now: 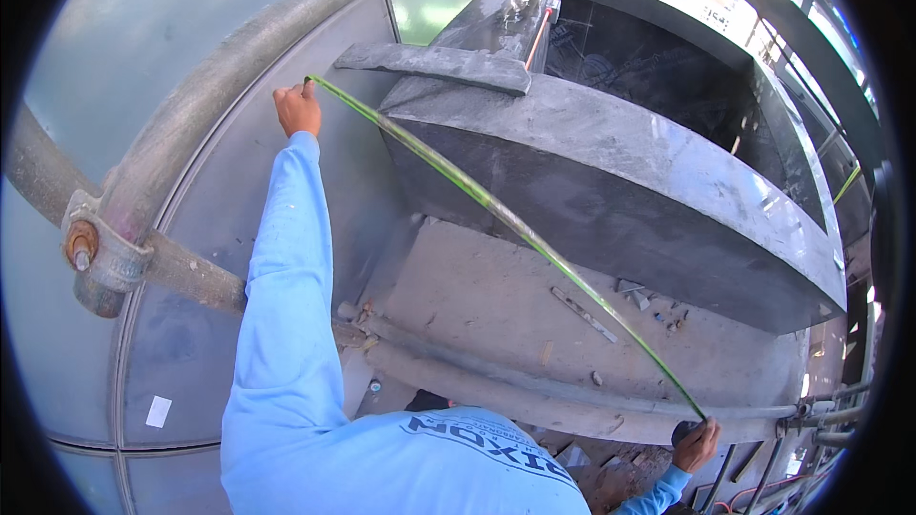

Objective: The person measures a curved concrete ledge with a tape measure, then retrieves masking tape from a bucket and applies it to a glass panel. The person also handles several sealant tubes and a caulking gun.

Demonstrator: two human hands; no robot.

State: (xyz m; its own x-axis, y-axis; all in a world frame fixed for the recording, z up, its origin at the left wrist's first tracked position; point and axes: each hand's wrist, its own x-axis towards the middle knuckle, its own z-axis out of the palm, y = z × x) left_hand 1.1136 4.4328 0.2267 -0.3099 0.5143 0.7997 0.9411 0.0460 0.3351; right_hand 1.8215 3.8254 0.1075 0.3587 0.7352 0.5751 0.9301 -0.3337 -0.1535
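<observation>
This looks like a construction site: metal scaffold tubes (148,172), a rusty-bolted clamp (119,257), a bare grey walled structure (611,138) and scattered debris (634,294) on a dusty floor (477,277).

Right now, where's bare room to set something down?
Mostly bare: the dusty surface between curved grey wall and scaffold pipe, left of the thin strip. The wall's top also looks free, right of the flat slab.
Crowded: right of the strip, where chips lie and, in this view, the green tape crosses.
</observation>
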